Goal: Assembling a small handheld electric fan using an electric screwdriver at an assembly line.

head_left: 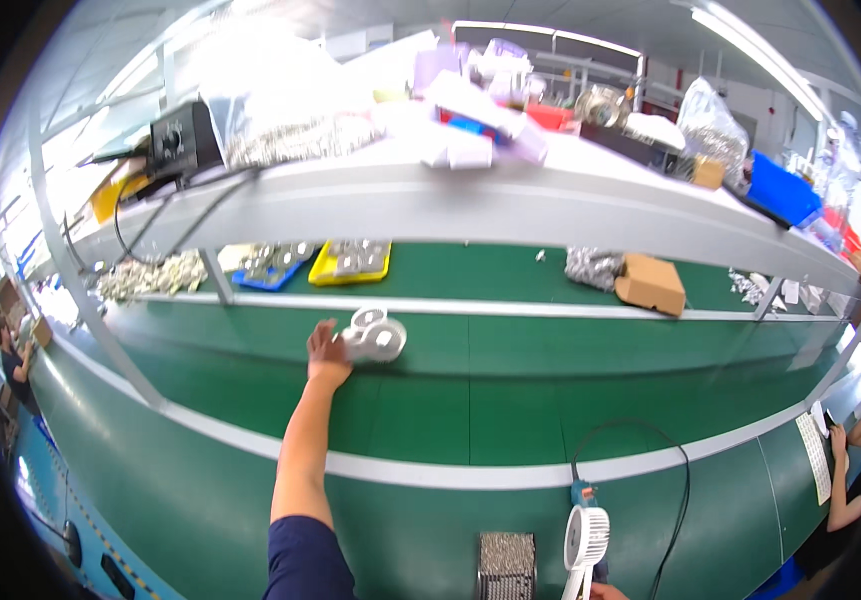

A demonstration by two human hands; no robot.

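My left arm stretches far out over the green belt. Slightly blurred, my left hand has its fingers apart beside a small group of white round fan parts, touching or almost touching the nearest one. At the lower edge, only a bit of my right hand shows, closed at the handle of a white handheld fan; most of its fingers are out of view. Just behind that fan is a teal electric screwdriver with a black cable. Left of the fan stands a dark tray of small screws.
A pale metal rail divides the near worktop from the belt. Beyond the belt are a yellow tray, a blue tray and a cardboard box. A loaded shelf spans above. Co-workers sit at both sides.
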